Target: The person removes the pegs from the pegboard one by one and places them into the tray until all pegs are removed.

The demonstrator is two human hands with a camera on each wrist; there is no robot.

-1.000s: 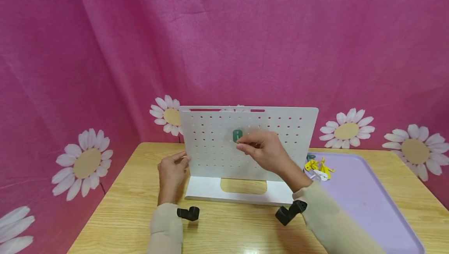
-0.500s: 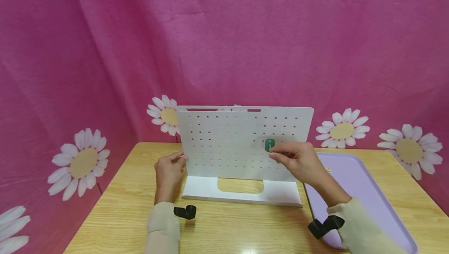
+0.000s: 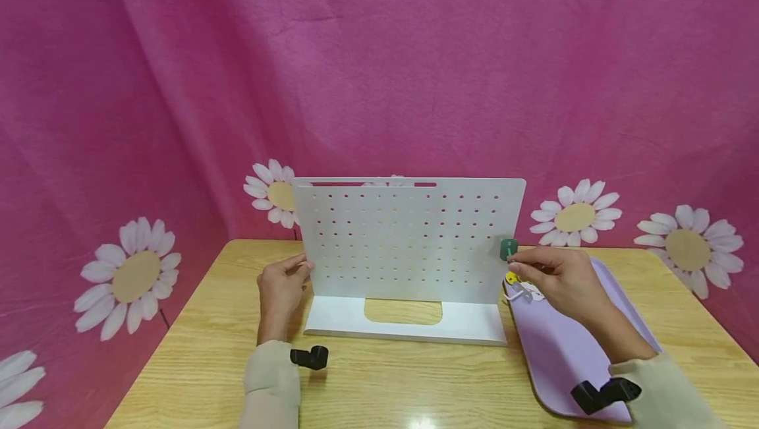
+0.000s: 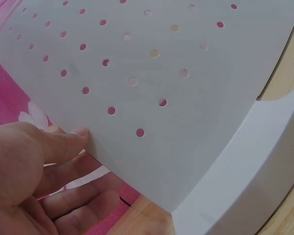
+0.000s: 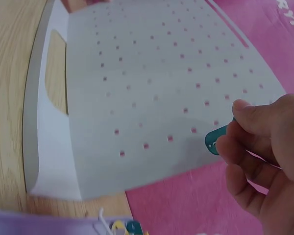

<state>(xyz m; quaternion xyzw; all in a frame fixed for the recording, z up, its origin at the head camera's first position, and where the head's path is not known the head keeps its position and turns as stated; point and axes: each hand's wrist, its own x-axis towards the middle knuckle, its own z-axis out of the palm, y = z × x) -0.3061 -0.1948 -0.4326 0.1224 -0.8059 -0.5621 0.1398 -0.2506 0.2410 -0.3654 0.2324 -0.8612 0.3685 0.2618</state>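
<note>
A white pegboard (image 3: 379, 251) with rows of small holes stands upright on its white base. My left hand (image 3: 280, 289) holds the board's left side edge, with the thumb (image 4: 78, 138) on the front face and the fingers behind the edge. Between thumb and fingertips, my right hand (image 3: 566, 281) pinches a small green pegboard hook (image 3: 508, 249) with a rounded plate. The hook is at the board's right edge, overlapping it in the head view. In the right wrist view the fingers cover much of the hook.
A lilac tray (image 3: 557, 363) lies right of the board, under the right forearm. On its far left part rest a yellow hook (image 3: 511, 278) and white pieces, partly hidden by the hand. The wooden table (image 3: 367, 383) ends at a pink daisy-print cloth (image 3: 391, 86) behind.
My right hand has carried the green hook rightward from the middle of the board to its right edge, slightly lower. The left hand stays at the left edge. The view has shifted slightly.
</note>
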